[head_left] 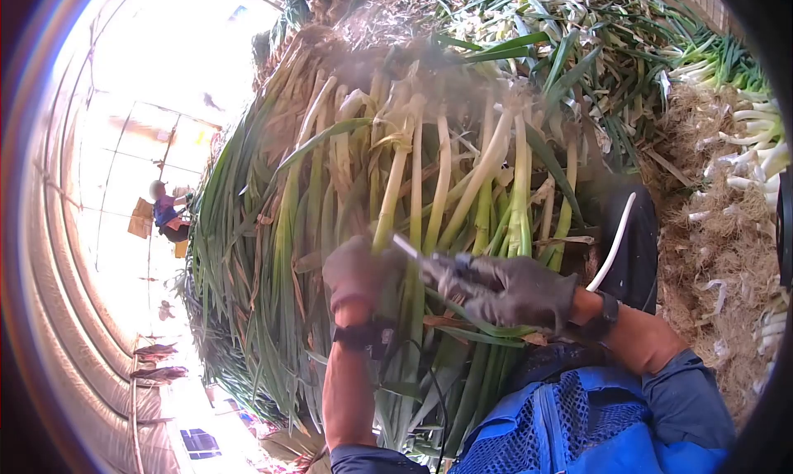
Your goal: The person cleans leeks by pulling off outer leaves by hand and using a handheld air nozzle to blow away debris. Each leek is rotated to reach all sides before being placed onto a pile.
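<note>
A wide heap of large green onions (442, 185) lies before me, pale stalks toward the top and green leaves hanging down. My left hand (357, 269), in a grey glove and slightly blurred, is closed at the lower part of one green onion stalk (390, 195). Close beside it, my gloved right hand (516, 288) is closed around a blow gun (462, 263). The tool's thin pale metal nozzle (405, 245) points toward the left hand. Much of the tool's body is hidden by the fingers.
At the right, trimmed white stalks (764, 156) lie stacked beside a mass of dry roots (690, 251). Loose peeled leaves (570, 28) pile up at the back. A thin white curved hose-like piece (615, 242) rises near my leg. Another person (169, 214) is far left.
</note>
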Tool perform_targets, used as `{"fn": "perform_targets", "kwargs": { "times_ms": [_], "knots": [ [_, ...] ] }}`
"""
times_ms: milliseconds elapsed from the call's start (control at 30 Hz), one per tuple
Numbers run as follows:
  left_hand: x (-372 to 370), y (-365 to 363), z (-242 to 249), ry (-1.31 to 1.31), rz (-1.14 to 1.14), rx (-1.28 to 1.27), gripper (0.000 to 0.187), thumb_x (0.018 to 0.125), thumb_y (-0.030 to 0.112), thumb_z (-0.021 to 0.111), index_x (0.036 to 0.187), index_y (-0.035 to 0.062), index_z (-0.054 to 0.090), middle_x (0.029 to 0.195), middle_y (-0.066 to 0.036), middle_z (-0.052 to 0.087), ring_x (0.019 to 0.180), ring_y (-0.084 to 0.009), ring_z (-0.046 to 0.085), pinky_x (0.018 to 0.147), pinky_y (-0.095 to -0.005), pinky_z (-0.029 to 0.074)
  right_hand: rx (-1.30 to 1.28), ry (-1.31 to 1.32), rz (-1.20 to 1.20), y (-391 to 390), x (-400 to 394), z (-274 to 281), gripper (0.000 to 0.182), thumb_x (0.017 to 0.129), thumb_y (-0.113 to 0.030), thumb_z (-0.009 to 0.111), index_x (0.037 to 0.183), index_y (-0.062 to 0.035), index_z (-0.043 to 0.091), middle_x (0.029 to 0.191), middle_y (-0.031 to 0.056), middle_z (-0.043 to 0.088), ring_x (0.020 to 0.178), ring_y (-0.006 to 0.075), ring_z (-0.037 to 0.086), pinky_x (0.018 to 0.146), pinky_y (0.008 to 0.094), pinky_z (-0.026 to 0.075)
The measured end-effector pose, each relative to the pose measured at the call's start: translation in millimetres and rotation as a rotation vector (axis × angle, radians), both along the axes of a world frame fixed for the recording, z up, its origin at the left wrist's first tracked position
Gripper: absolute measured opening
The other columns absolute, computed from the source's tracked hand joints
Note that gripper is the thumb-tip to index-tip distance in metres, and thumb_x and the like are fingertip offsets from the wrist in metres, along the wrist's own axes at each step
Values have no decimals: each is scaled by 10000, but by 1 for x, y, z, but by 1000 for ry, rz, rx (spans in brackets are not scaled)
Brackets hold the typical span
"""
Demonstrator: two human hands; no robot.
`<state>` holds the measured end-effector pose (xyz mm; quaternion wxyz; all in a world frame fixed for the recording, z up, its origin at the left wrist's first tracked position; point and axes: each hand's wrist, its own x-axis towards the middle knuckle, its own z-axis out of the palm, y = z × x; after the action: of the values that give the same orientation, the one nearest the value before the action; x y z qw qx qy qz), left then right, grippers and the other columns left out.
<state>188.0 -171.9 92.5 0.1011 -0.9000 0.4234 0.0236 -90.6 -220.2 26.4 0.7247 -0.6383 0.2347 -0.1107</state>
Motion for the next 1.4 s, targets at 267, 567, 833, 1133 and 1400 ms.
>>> {"fn": "perform_targets", "kwargs": {
  "times_ms": [267, 567, 833, 1133, 1400],
  "knots": [
    [2, 0, 1, 35, 10, -39, 492, 780, 486, 831, 1056, 79, 838, 972, -168, 826, 966, -354, 797, 920, -460, 602, -111, -20, -101, -5, 9, -14, 805, 1006, -351, 791, 1685, -80, 454, 1407, 152, 751, 1188, 217, 755, 1059, 329, 560],
    [23, 8, -11, 184, 10, -118, 406, 790, 371, 866, 1008, 30, 829, 864, -111, 809, 822, -246, 778, 817, -408, 603, -210, 86, -373, -95, 75, -23, 722, 984, -348, 793, 1619, -108, 550, 1290, 174, 782, 1055, 271, 772, 939, 378, 586],
    [29, 14, -21, 399, 79, -233, 570, 772, 542, 835, 886, -13, 774, 816, -218, 739, 791, -385, 723, 781, -499, 557, -120, 16, -363, -110, 77, -23, 619, 990, -304, 774, 1552, -101, 612, 1329, 137, 780, 1108, 239, 764, 966, 393, 578],
    [33, 14, -23, 732, 208, -368, 347, 789, 270, 877, 797, -47, 735, 713, -30, 642, 705, -130, 590, 651, -364, 494, -62, -108, -412, -84, 67, -58, 664, 992, -340, 786, 1586, -120, 589, 1306, 139, 786, 1131, 233, 758, 987, 368, 576],
    [23, 14, -8, 884, 245, -367, 278, 857, 214, 861, 951, -34, 777, 831, -39, 713, 696, -131, 643, 662, -298, 514, -147, 50, -426, -103, 73, -15, 570, 1034, -147, 743, 1580, -76, 595, 1452, 63, 728, 1271, 129, 663, 1101, 302, 507]
  ]
}}
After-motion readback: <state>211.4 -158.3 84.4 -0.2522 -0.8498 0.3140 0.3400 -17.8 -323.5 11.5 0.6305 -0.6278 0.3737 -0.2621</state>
